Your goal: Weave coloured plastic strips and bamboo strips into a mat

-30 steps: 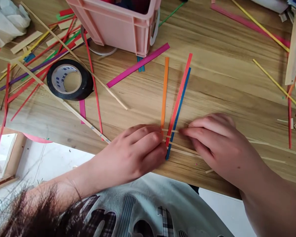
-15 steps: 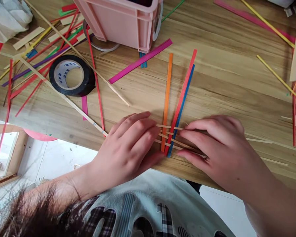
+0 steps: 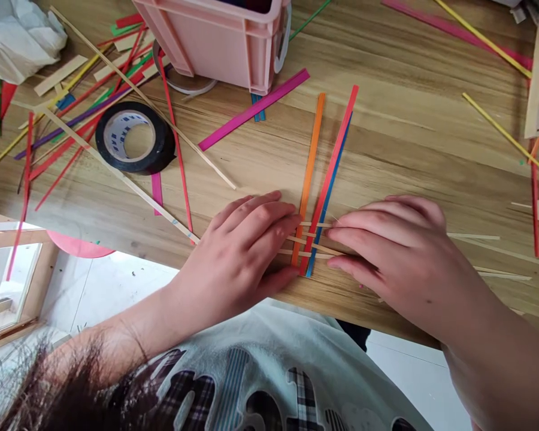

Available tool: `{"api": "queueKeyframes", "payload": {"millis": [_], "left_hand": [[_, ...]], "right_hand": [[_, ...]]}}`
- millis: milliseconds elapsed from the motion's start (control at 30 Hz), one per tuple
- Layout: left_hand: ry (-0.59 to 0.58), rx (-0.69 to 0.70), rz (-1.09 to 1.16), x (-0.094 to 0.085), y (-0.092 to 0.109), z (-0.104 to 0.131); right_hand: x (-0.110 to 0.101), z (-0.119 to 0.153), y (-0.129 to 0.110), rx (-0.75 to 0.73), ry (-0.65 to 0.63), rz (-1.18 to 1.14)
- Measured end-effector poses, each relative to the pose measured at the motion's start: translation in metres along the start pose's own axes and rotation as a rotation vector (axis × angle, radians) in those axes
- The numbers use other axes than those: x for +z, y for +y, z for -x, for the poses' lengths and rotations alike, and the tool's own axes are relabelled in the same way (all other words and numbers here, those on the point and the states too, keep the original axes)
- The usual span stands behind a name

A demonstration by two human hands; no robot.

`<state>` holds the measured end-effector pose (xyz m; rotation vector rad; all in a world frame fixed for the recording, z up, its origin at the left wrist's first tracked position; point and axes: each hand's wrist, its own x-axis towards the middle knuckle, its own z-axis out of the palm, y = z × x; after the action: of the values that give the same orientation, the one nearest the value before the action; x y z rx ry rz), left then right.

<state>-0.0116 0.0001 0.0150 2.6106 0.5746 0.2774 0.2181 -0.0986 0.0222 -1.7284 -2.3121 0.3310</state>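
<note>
An orange strip (image 3: pixel 312 158), a red strip (image 3: pixel 336 173) and a blue strip (image 3: pixel 338 170) stand nearly upright in view, crossed near their lower ends by several thin natural bamboo strips (image 3: pixel 324 247). My left hand (image 3: pixel 251 245) is curled over the left ends of the natural strips, with its fingertips by the orange strip. From the right, my right hand (image 3: pixel 390 245) pinches the natural strips between thumb and fingers, close beside the blue strip. Their ends come out beyond my right hand. The parts under both palms are hidden.
A roll of black tape (image 3: pixel 135 137) lies left, among a heap of coloured strips (image 3: pixel 81 120). Behind stands a pink plastic crate (image 3: pixel 215 45), with a magenta strip (image 3: pixel 254 109) before it. Yellow strips (image 3: pixel 505 134) lie right. A white plastic bag (image 3: pixel 20 39) sits far left.
My left hand has shifted a little right, its fingertips now reaching the orange strip. The orange strip leans more to the right at its top. My right hand keeps its pinch.
</note>
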Motion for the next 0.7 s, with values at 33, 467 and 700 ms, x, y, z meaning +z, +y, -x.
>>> {"api": "queueKeyframes", "payload": {"millis": [33,467,700], "left_hand": [[0.012,-0.003,-0.004,-0.0001,0.0000,0.0011],[0.086,0.054,-0.113,0.0023,-0.0016,0.0087],[0.113,-0.033,-0.014,0.0014,-0.0012,0.0066]], "right_hand": [[-0.0001,0.0006,0.0007,0.000,-0.002,-0.007],[-0.0008,-0.0005,0.0034,0.022,-0.019,-0.097],[-0.0011,0.0022,0.0011,0.042,-0.005,-0.089]]}}
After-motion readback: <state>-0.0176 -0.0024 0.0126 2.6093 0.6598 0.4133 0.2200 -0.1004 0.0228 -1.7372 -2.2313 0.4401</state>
